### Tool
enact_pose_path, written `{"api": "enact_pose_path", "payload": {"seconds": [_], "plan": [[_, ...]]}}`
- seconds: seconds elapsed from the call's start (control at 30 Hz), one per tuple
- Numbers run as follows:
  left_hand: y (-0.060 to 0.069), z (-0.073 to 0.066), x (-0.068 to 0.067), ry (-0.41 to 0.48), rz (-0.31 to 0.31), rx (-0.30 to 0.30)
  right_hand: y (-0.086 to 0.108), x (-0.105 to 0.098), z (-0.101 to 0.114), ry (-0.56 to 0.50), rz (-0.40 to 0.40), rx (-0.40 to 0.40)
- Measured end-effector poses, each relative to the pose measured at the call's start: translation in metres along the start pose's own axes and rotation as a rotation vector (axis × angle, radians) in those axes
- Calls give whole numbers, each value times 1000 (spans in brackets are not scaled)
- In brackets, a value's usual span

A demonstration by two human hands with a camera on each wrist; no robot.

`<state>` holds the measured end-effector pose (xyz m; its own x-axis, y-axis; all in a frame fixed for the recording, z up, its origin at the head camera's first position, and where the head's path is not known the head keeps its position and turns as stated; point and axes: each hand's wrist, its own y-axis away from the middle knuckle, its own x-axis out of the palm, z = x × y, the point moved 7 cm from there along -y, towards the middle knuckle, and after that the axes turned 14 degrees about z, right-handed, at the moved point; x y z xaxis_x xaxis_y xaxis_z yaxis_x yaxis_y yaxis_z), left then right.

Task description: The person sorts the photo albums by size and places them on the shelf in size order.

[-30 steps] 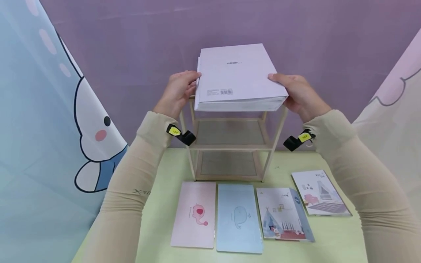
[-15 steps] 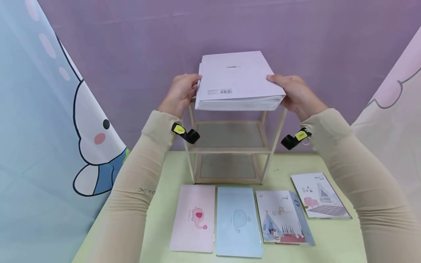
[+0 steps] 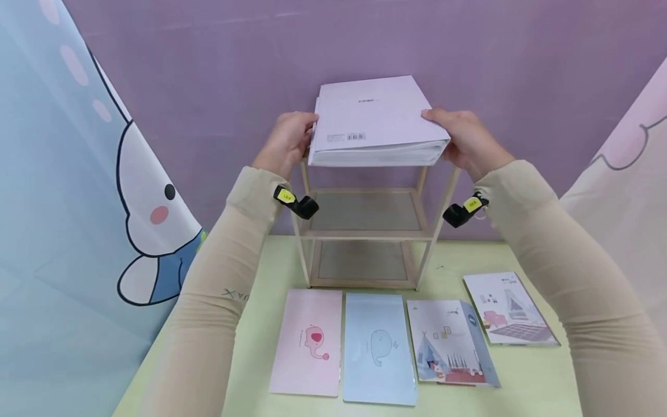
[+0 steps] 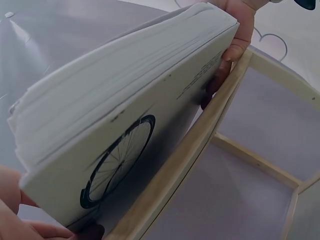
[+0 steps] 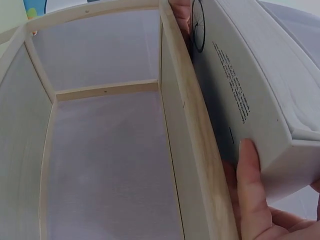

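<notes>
A thick white hardcover album (image 3: 372,119) is at the top of a wooden rack (image 3: 367,236), its printed face and barcode turned up. My left hand (image 3: 285,139) grips its left edge, thumb on top. On the opposite side my right hand (image 3: 469,139) holds the front right corner, with fingers (image 5: 250,192) against the underside. The underside carries a bicycle wheel picture (image 4: 120,162) in the left wrist view. Both wrist views show the album close to the rack's top rail (image 5: 195,125); whether the two touch, I cannot tell.
On the pale green table (image 3: 245,347) lie a pink elephant booklet (image 3: 307,344), a blue whale booklet (image 3: 379,347), a tent-print booklet (image 3: 445,341) and a white booklet (image 3: 510,310). A purple cloth (image 3: 208,69) hangs behind the rack, with a patterned curtain (image 3: 68,231) at left.
The album's far edge has come down slightly, and its front edge sits a little farther back. Both hands keep their grip, the right having shifted slightly left. The rack and booklets stay put.
</notes>
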<state>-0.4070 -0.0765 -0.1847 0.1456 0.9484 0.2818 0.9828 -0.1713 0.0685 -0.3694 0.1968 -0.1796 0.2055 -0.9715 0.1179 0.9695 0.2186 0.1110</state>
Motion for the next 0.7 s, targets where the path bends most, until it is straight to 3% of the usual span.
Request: {"api": "enact_pose_path", "payload": {"seconds": [0.3, 0.5, 0.7], "plan": [[-3, 2, 7, 36, 19, 14, -3, -2, 0, 7, -44, 49], [-5, 1, 10, 61, 24, 38, -4, -1, 0, 3, -22, 41], [-4, 1, 10, 5, 0, 15, -5, 5, 0, 14, -1, 36]]}}
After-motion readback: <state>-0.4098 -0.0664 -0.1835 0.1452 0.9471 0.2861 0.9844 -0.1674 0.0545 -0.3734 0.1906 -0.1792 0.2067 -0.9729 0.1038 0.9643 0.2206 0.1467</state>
